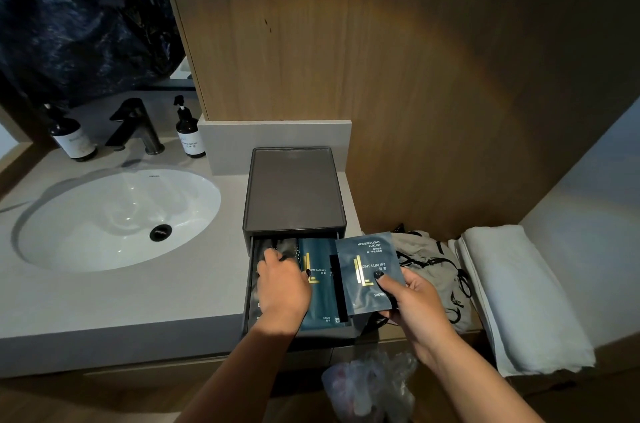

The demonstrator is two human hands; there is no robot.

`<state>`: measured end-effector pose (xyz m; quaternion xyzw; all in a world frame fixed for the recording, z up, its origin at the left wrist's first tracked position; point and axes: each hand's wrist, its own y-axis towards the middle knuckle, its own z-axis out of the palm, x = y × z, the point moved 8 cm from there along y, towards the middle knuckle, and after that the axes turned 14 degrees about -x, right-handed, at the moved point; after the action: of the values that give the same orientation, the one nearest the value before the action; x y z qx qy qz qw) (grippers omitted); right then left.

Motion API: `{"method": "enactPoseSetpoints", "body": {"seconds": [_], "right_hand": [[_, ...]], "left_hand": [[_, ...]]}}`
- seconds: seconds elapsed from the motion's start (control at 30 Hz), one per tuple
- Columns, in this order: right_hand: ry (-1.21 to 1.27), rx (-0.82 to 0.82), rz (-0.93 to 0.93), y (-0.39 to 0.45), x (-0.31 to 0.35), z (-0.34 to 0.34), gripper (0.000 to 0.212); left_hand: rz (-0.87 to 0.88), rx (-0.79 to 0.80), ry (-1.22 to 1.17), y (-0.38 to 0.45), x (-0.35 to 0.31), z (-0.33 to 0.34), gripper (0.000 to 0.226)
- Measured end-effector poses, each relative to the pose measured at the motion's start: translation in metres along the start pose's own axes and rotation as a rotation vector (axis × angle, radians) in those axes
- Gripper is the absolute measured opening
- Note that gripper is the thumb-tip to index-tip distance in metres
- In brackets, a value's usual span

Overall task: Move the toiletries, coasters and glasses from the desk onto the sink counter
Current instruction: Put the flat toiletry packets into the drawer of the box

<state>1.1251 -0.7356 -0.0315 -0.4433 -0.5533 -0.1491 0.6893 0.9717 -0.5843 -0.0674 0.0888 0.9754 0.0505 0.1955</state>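
A dark grey drawer box [294,194] stands on the sink counter [138,298], its drawer pulled open toward me. Several teal toiletry packets [320,298] lie flat in the drawer. My left hand [282,284] reaches into the drawer's left side, its fingers curled on dark packets there. My right hand [410,298] pinches a teal shower cap packet [367,270] by its lower right corner, holding it just right of the drawer, above the box's edge.
A white basin [117,218] with a black faucet [138,126] and two dark pump bottles [188,132] lies to the left. Right of the counter sit a crumpled grey bag [433,267] and a folded white towel [519,298]. A plastic bag [374,384] hangs below.
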Motion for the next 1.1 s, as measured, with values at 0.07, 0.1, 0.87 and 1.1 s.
{"method": "enactPoseSetpoints", "body": {"seconds": [0.07,0.1,0.87,1.1], "right_hand": [[-0.003,-0.004,-0.002,0.001,0.0,0.0,0.014],[-0.003,-0.005,-0.002,0.001,0.0,-0.001,0.015],[0.039,-0.041,0.023,0.007,-0.004,-0.006,0.014],[0.042,-0.054,0.033,0.013,-0.006,0.002,0.018]], "left_hand": [[0.005,-0.009,-0.011,0.0,0.0,0.001,0.031],[0.007,-0.017,-0.025,0.0,0.0,0.002,0.031],[0.045,-0.064,-0.329,-0.006,-0.007,0.001,0.016],[0.146,0.006,-0.266,0.0,-0.004,-0.003,0.039]]}}
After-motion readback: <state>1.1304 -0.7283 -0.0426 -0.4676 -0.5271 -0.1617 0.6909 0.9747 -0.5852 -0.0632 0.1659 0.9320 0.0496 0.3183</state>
